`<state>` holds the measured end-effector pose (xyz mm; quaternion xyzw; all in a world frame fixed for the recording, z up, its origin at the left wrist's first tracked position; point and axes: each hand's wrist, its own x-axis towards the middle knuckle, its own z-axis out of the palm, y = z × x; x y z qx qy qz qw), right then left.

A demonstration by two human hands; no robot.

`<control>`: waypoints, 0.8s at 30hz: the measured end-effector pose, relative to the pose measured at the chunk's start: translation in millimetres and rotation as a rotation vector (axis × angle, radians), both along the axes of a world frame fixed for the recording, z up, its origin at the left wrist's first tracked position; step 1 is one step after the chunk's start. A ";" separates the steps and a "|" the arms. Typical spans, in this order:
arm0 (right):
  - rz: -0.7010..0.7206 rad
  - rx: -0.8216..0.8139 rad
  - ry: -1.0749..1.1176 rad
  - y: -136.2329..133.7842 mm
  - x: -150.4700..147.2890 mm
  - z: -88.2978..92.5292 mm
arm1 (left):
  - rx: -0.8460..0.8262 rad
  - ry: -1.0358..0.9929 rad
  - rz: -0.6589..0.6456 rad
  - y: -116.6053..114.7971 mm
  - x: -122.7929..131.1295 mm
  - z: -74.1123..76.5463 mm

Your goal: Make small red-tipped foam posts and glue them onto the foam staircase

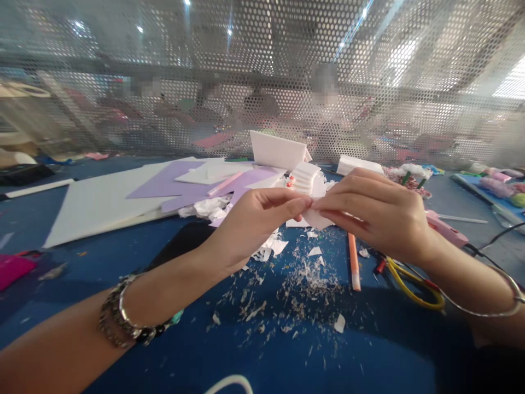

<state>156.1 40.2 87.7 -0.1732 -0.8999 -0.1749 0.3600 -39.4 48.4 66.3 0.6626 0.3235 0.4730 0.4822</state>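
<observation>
Both hands meet near the middle of the view, raised above the blue table. My left hand [262, 219] pinches the left edge of a small white paper piece [318, 218] between thumb and fingers. Its other side is held by the fingertips of my right hand [381, 210], with the thumb tucked underneath. Part of the paper is hidden behind the fingers. Just behind the fingertips stands a small stack of white folded layers [304, 178], with red-and-white bits [290, 181] at its left side.
White sheets [102, 197] and purple paper [164, 183] lie at the left. Paper scraps [307, 284] litter the blue table in front. An orange stick [353, 262], a yellow cable [414, 290] and a pink glue gun [449, 230] are at right. A perforated metal screen [262, 65] stands behind.
</observation>
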 end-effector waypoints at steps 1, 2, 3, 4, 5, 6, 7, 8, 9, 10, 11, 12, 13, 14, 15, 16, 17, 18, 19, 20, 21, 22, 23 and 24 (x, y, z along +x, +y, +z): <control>-0.003 -0.070 0.023 -0.4 -1.1 0.4 | 0.007 0.004 0.000 0.2 0.0 0.1; -0.006 -0.164 0.053 -1.0 -2.2 0.7 | 0.017 0.007 0.001 0.3 0.2 0.2; -0.007 -0.270 0.085 -1.6 -3.2 0.8 | 0.028 0.009 0.003 0.5 0.5 0.2; -0.006 -0.372 0.117 -2.3 -4.2 0.8 | 0.040 0.008 0.003 0.6 0.8 0.0; -0.001 -0.455 0.140 -2.9 -5.0 0.7 | 0.049 0.006 0.003 0.9 1.1 -0.3; 0.005 -0.513 0.156 -3.5 -5.7 0.5 | 0.053 0.004 0.003 1.2 1.3 -0.7; 0.009 -0.538 0.166 -3.9 -6.3 0.3 | 0.055 0.003 0.003 1.6 1.3 -1.4; 0.008 -0.535 0.168 -4.2 -6.8 0.2 | 0.055 0.005 0.003 2.1 1.1 -2.1; -0.001 -0.502 0.162 -4.1 -7.1 0.0 | 0.056 0.013 0.001 2.8 0.9 -3.0; -0.020 -0.449 0.153 -3.8 -7.1 -0.1 | 0.058 0.026 0.000 3.4 0.6 -4.0; -0.036 -0.382 0.139 -3.2 -7.0 -0.4 | 0.059 0.042 0.001 4.1 0.3 -4.9; -0.044 -0.308 0.123 -2.4 -6.6 -0.8 | 0.058 0.056 0.001 4.6 0.1 -5.7; -0.040 -0.228 0.103 -1.4 -5.9 -1.3 | 0.051 0.064 0.002 4.9 0.0 -6.3; -0.026 -0.150 0.078 -0.3 -5.2 -2.1 | 0.040 0.063 0.005 5.1 0.0 -6.7; -0.009 -0.080 0.053 0.8 -4.3 -3.0 | 0.028 0.057 0.009 5.0 0.2 -6.8; 0.004 -0.022 0.032 1.8 -3.4 -3.9 | 0.016 0.048 0.011 4.8 0.4 -6.7; 0.008 0.025 0.014 2.6 -2.5 -4.8 | 0.007 0.041 0.012 4.5 0.6 -6.4; 0.003 0.056 -0.001 3.3 -1.7 -5.5 | -0.004 0.039 0.013 4.2 0.8 -5.9; -0.008 0.077 -0.014 3.8 -1.0 -6.0 | -0.016 0.040 0.014 3.9 1.0 -5.5; -0.019 0.095 -0.021 4.2 -0.5 -6.3 | -0.031 0.044 0.015 3.6 1.1 -5.0; -0.027 0.113 -0.031 4.7 -0.1 -6.4 | -0.048 0.047 0.014 3.3 1.2 -4.7; -0.034 0.127 -0.038 5.1 0.1 -6.4 | -0.066 0.045 0.010 3.2 1.4 -4.6; -0.038 0.133 -0.040 5.6 0.0 -6.3 | -0.079 0.039 0.003 3.1 1.7 -4.6; -0.040 0.130 -0.033 6.2 -0.3 -6.3 | -0.088 0.033 -0.006 3.0 2.1 -4.8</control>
